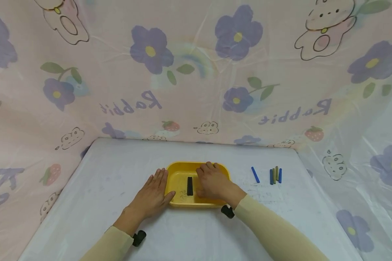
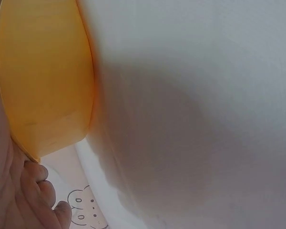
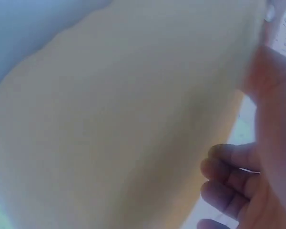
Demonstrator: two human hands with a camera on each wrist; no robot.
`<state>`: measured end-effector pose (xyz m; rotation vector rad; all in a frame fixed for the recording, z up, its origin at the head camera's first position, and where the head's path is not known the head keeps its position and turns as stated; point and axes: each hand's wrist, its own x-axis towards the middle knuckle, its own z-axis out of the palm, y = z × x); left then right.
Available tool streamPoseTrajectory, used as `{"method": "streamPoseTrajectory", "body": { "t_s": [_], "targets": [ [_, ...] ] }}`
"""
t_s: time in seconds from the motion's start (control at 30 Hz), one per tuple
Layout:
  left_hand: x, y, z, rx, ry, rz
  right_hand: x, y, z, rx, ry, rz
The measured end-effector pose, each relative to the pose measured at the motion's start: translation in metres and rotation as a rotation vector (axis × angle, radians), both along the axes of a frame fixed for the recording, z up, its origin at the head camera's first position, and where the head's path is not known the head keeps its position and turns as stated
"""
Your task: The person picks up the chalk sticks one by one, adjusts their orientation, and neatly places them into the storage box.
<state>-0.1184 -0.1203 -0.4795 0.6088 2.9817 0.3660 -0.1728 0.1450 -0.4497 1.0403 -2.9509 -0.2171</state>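
A yellow tray sits mid-table with one black stick lying in it. My left hand lies flat on the table against the tray's left side, its thumb touching the front-left corner. My right hand rests over the right half of the tray, fingers reaching toward the far rim, and holds nothing that I can see. The left wrist view shows the tray's outer wall close up, with my left hand beside it. In the right wrist view the tray is a blur next to my right hand.
To the right of the tray lie a single blue stick and a small group of blue and olive sticks. The white table is walled on three sides by a pink flowered cloth.
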Motion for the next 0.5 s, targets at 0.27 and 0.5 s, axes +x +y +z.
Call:
{"method": "streamPoseTrajectory", "body": {
  "t_s": [0.27,0.5],
  "targets": [
    [0.0,0.0,0.0,0.004,0.013,0.004,0.001,0.048,0.012,-0.121,0.078,-0.073],
    [0.001,0.001,-0.001,0.002,0.019,0.012,-0.006,0.116,0.02,-0.091,0.178,-0.105]
  ]
}}
